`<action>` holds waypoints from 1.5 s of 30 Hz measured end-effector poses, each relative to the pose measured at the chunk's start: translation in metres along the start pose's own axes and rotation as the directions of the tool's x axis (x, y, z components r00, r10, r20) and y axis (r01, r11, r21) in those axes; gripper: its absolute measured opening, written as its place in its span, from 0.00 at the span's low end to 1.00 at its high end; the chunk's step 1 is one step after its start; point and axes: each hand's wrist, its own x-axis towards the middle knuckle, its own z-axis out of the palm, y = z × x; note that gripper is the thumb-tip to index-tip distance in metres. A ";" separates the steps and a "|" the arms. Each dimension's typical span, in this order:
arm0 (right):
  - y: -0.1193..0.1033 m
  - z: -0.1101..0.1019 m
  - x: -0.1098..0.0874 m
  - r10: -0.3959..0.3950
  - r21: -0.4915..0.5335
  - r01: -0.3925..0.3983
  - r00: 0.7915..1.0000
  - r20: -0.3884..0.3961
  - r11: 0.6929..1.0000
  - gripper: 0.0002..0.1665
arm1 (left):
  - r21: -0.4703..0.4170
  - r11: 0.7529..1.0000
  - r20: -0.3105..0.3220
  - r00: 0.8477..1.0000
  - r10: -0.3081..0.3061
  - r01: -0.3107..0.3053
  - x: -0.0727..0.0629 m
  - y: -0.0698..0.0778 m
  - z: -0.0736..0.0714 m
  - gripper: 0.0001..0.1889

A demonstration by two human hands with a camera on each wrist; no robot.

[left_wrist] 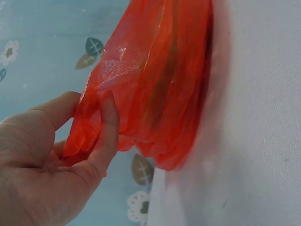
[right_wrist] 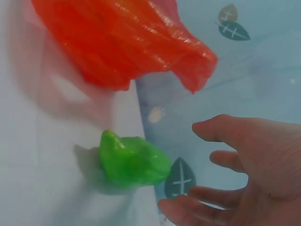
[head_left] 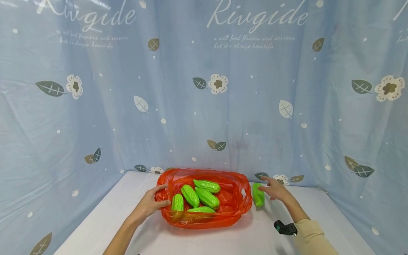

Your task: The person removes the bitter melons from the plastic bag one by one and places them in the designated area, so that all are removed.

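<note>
A red translucent plastic bag (head_left: pixel 223 221) lies spread wide on the table, its mouth facing up. Inside it are several glossy, ridged green cucumbers (head_left: pixel 206 197). At the bag's left end my left hand (head_left: pixel 149 204) pinches the rim between thumb and fingers; the left wrist view shows the thin film (left_wrist: pixel 136 80) between them. One more cucumber (head_left: pixel 258 194) lies outside, just right of the bag. Over its far end reaches my right hand (head_left: pixel 276 190) with spread fingers. From the right wrist, a gap shows between those fingers (right_wrist: pixel 218 128) and the cucumber (right_wrist: pixel 134 160).
A white table (head_left: pixel 242 242) carries everything. Blue printed curtains (head_left: pixel 248 117) enclose it at the back and both sides, close behind the bag. A small black device (head_left: pixel 285 228) shows by the right sleeve (head_left: pixel 310 233).
</note>
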 end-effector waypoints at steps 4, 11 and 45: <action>-0.007 -0.005 -0.001 -0.027 -0.015 0.027 1.000 -0.009 1.000 0.36 | 0.017 1.000 -0.001 1.000 0.001 -0.001 0.000 0.001 0.000 0.35; -0.018 -0.009 -0.001 -0.066 -0.024 0.066 0.998 -0.013 0.998 0.38 | 0.035 0.999 0.003 1.000 -0.001 0.001 -0.001 0.002 -0.001 0.35; -0.084 0.000 -0.017 -0.251 -0.063 0.248 0.967 -0.052 0.967 0.31 | 0.040 0.999 -0.015 1.000 -0.006 0.007 0.003 0.001 0.000 0.34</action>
